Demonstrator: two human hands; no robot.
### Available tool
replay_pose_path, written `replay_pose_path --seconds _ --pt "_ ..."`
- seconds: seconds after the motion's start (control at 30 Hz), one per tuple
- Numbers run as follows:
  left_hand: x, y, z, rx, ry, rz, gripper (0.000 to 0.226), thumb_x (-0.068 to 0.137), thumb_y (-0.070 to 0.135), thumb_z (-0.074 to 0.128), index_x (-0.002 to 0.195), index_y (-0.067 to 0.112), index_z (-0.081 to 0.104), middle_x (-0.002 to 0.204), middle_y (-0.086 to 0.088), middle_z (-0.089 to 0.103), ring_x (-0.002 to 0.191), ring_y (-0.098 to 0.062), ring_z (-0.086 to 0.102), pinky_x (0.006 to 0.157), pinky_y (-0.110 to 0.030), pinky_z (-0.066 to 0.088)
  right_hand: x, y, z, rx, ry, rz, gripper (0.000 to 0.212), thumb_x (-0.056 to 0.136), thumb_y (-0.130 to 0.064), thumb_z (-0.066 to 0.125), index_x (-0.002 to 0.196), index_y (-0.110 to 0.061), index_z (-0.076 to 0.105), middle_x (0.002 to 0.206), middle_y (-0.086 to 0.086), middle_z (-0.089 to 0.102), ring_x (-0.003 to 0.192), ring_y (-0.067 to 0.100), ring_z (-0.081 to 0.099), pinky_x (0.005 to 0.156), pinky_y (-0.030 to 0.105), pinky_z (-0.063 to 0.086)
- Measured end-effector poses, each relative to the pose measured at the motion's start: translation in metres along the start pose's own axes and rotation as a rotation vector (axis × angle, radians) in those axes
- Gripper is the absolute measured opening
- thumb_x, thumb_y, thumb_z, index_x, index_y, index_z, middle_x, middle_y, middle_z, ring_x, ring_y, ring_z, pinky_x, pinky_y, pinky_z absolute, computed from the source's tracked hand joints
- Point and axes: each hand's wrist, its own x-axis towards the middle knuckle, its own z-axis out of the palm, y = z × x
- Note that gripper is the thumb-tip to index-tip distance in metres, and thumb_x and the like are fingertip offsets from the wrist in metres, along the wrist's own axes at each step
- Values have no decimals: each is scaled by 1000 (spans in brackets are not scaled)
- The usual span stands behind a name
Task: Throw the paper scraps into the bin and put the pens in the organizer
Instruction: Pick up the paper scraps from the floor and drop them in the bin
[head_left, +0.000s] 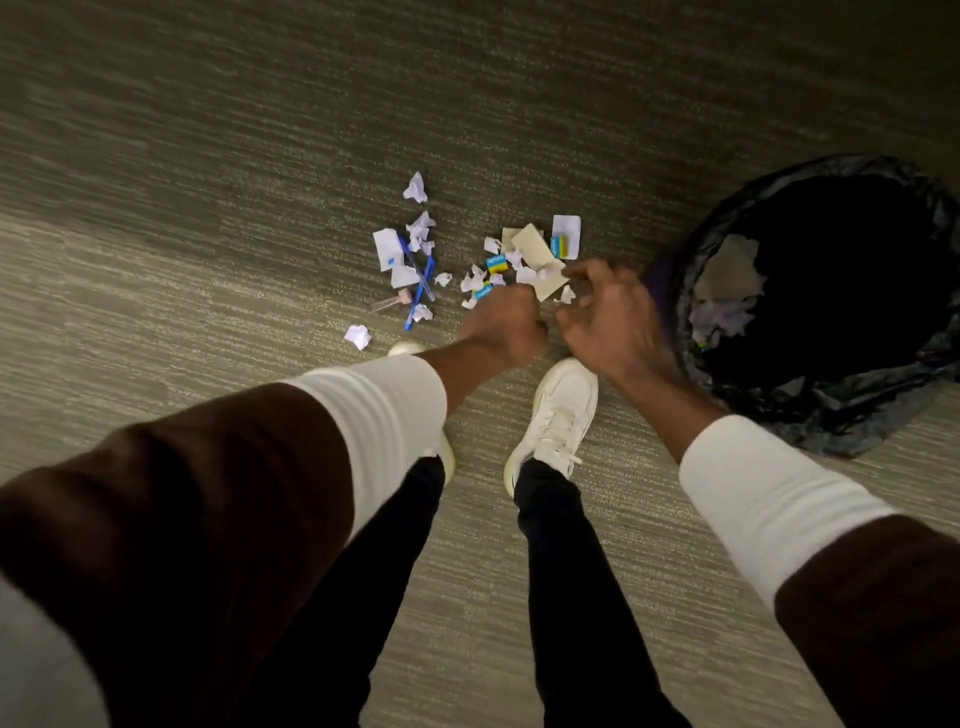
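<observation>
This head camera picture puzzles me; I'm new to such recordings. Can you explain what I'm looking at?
The camera sits on a person's head and looks down, so you see their own arms, legs and a white shoe from above. No machine is here, only two bare hands.

On the carpet lie torn paper scraps, and further left some blue pens among more scraps. A bin lined with a dark bag stands at the right, with some paper already inside.

The left hand is closed like a fist over the scraps; what its grip holds is hidden. The right hand is blurred, fingers curled, beside a beige scrap; I cannot tell whether it holds anything.
</observation>
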Motion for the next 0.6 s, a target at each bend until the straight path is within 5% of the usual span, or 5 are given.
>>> replay_pose_path --seconds 0.1,0.2,0.3,0.47,0.6 --pt "25 -45 9 119 17 -8 36 94 22 64 128 10 65 128 -17 70 119 -39 68 91 -48 58 35 11 51 -237 -192 -32 81 82 -36 79 154 -25 41 147 21 48 128 40 55 97 42 53" --pt "58 -85 30 249 23 -7 44 92 18 69 134 8 61 133 -18 66 124 -38 65 87 -47 57 74 35 104 -503 -352 -52 117 77 -58 82 164 -37 7 170 23 7 153 49 21 114 63 39" --pt "89 -121 55 301 64 18 81 88 22 76 156 6 37 157 -20 41 147 -42 42 102 -52 55 109 51 146 -499 -399 -47 138 64 -64 89 161 -48 -8 172 18 -17 159 48 -4 115 74 28" --pt "125 -145 86 336 149 162 104 83 33 84 164 8 23 164 -22 26 152 -41 30 110 -51 52 147 60 185 -507 -288 -191 135 64 -60 90 161 -48 -2 171 19 -18 158 49 -8 113 75 30" --pt "140 -142 98 322 181 213 82 92 26 74 161 15 29 165 -20 25 153 -39 28 101 -51 58 161 60 199 -625 -273 -266 124 70 -60 86 164 -42 5 173 19 -10 157 53 -1 112 82 25"
